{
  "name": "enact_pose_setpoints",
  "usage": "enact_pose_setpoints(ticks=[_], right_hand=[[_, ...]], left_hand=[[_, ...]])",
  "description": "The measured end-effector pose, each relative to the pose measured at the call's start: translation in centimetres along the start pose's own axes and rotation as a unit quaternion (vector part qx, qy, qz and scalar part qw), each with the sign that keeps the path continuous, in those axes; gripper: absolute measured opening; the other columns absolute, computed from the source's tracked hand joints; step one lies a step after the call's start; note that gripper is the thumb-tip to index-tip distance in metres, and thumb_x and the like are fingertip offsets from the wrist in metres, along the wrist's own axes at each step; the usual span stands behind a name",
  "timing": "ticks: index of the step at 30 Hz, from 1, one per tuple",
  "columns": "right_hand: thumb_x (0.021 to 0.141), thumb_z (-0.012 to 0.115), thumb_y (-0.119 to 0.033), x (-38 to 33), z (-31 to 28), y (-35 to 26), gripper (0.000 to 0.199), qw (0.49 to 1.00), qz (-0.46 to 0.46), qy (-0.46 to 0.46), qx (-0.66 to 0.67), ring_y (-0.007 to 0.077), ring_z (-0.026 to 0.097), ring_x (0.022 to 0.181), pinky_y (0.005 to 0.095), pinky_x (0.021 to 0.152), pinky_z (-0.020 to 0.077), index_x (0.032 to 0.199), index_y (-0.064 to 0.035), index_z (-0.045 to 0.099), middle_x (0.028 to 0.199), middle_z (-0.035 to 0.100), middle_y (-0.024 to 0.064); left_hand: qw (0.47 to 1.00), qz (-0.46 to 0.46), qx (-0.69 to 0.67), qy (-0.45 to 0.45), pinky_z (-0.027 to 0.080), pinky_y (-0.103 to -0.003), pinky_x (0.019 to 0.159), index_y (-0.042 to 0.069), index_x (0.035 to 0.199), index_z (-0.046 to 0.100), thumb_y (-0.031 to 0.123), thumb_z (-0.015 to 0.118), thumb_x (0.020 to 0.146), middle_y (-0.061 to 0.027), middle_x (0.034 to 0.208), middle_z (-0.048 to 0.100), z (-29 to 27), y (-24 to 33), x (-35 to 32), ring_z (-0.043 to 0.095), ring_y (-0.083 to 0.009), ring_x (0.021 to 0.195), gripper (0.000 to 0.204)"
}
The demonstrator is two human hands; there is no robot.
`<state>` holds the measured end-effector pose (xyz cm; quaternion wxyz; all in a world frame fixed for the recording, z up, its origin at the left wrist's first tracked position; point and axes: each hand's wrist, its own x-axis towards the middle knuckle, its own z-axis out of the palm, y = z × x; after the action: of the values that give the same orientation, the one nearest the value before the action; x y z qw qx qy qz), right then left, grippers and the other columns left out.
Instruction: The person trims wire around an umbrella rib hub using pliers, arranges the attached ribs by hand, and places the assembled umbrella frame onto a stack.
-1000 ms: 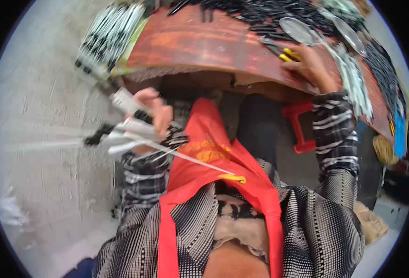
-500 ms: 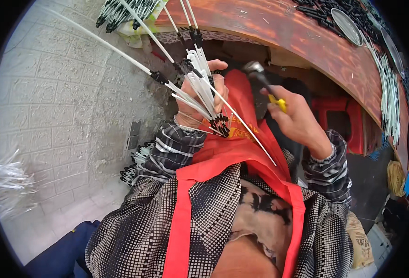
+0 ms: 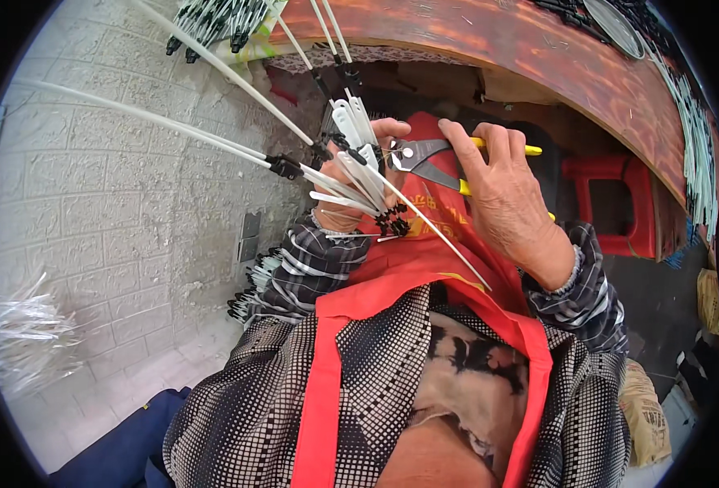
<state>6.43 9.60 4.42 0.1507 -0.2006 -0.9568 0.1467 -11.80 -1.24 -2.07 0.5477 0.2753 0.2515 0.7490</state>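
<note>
My left hand is closed round a bundle of white ribs with black joints, which looks like a folded umbrella frame. Long white rods fan out from it to the upper left, and one slants down over my red apron. Fine wire shows near the grip. Pliers with dark jaws and yellow handles are in my right hand. Their handles are spread, and the jaw tip meets the bundle beside my left fingers. Whether the tip bites on wire, I cannot tell.
A reddish wooden table curves across the far side, with white and black rod bundles at its right. A red stool stands at right. The textured wall rises at left, near clear plastic strips.
My right hand has brought the pliers left and down to the bundle, and their handles now show spread apart. The long rods at the upper left have shifted; my left hand keeps its grip.
</note>
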Motion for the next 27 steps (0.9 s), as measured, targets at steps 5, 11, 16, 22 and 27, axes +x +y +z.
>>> enact_pose_setpoints(ticks=[5,11,16,22,27], right_hand=[[0.074,0.065,0.001,-0.4,0.8,0.2,0.074,1.000,-0.008,0.009,-0.012,0.0366,0.045,0.104,0.0425,0.087,0.0457,0.141,-0.0128,0.038,0.116,0.044,0.0183],[0.072,0.065,0.002,-0.3,0.6,0.6,0.071,0.998,-0.037,0.032,-0.027,0.0342,0.046,0.100,0.0418,0.088,0.0457,0.137,-0.0105,0.041,0.111,0.046,0.0183],[0.074,0.065,-0.003,-0.1,0.1,0.6,0.069,0.996,-0.043,0.017,-0.078,0.0329,0.047,0.097,0.0398,0.084,0.0454,0.138,-0.0106,0.041,0.105,0.047,0.0159],[0.072,0.065,-0.005,0.5,-1.3,1.1,0.063,0.991,-0.038,0.008,-0.127,0.0300,0.050,0.090,0.0377,0.074,0.0452,0.132,-0.0119,0.047,0.094,0.049,0.0121],[0.071,0.069,-0.007,1.7,-3.2,2.9,0.050,0.987,-0.113,-0.027,-0.110,0.0275,0.055,0.084,0.0375,0.066,0.0462,0.119,-0.0127,0.058,0.084,0.051,0.0088]], left_hand=[[0.999,-0.027,0.022,0.022,0.045,-0.024,0.044,-0.009,0.128,0.045,0.046,0.070,0.076,-0.0106,0.074,0.063,-0.5,-0.2,-0.5,0.059,-0.0170,0.051,0.079],[0.999,-0.037,0.007,0.005,0.046,-0.025,0.045,-0.009,0.126,0.047,0.050,0.069,0.076,-0.0107,0.074,0.063,-0.6,-0.4,-0.7,0.059,-0.0166,0.052,0.081],[0.998,-0.040,0.037,0.017,0.047,-0.025,0.046,-0.009,0.126,0.047,0.050,0.070,0.075,-0.0103,0.072,0.063,-0.3,-0.1,-0.9,0.060,-0.0164,0.053,0.082],[0.991,-0.027,0.128,-0.028,0.044,-0.027,0.045,-0.009,0.125,0.045,0.060,0.058,0.085,-0.0135,0.069,0.060,-1.2,-0.1,-1.0,0.054,-0.0173,0.050,0.081],[0.986,0.024,0.120,-0.110,0.045,-0.028,0.044,-0.011,0.127,0.044,0.058,0.059,0.085,-0.0164,0.071,0.061,-1.3,-0.3,-0.9,0.055,-0.0186,0.050,0.083]])
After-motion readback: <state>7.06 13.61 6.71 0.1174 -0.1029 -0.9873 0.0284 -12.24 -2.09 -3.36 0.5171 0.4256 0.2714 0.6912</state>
